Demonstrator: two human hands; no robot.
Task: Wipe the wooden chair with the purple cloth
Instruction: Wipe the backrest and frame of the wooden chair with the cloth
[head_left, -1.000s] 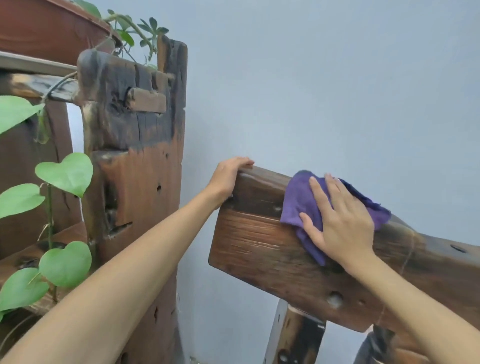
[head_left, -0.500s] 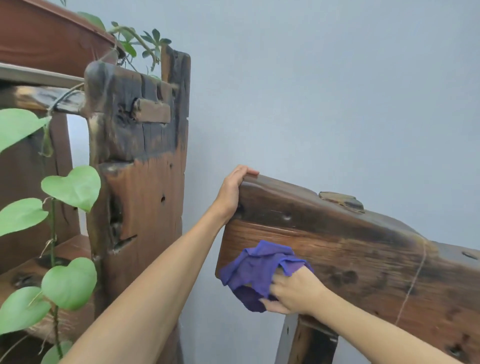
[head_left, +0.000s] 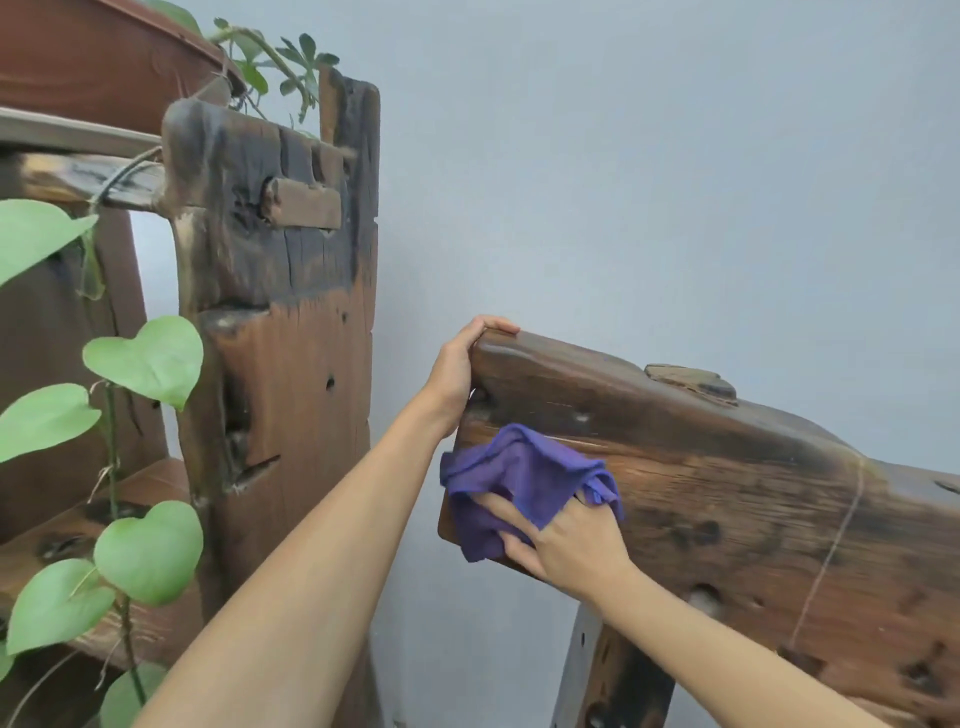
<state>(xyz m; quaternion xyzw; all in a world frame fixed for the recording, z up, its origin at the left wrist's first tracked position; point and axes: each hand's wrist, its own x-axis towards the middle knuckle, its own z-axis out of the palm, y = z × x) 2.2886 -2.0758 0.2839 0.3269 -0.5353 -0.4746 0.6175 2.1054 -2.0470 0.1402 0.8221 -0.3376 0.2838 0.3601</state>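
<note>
At the far left of the frame, heart-shaped green vine leaves (head_left: 148, 358) hang in front of a rough, dark-stained wooden shelf post (head_left: 280, 322) with a pegged joint near its top; a reddish-brown planter (head_left: 98, 57) sits in the upper left corner. None of it concerns the wipe, and your arms pass to the right of it.

Just left of centre, your left hand (head_left: 460, 371) is curled over the top left corner of the dark, weathered wooden chair backrest plank (head_left: 727, 499), fingers hooked over the upper edge. That grip looks meant to steady the chair so the plank does not rock while you rub against it.

Just below, at the middle of the frame, the crumpled purple cloth (head_left: 519, 483) lies bunched against the front face of the plank at its lower left end, overhanging the left edge a little. Your right hand (head_left: 566, 540) grips it, fingers spread into the folds and pressing the fabric onto the wood, so the pad stays together under pressure.

To the right, the plank runs on toward the right edge, pitted with holes and crossed by a pale thin line (head_left: 831, 551). I judge that stretch is left to wipe. Behind everything stands a plain grey-blue wall (head_left: 675, 182).
</note>
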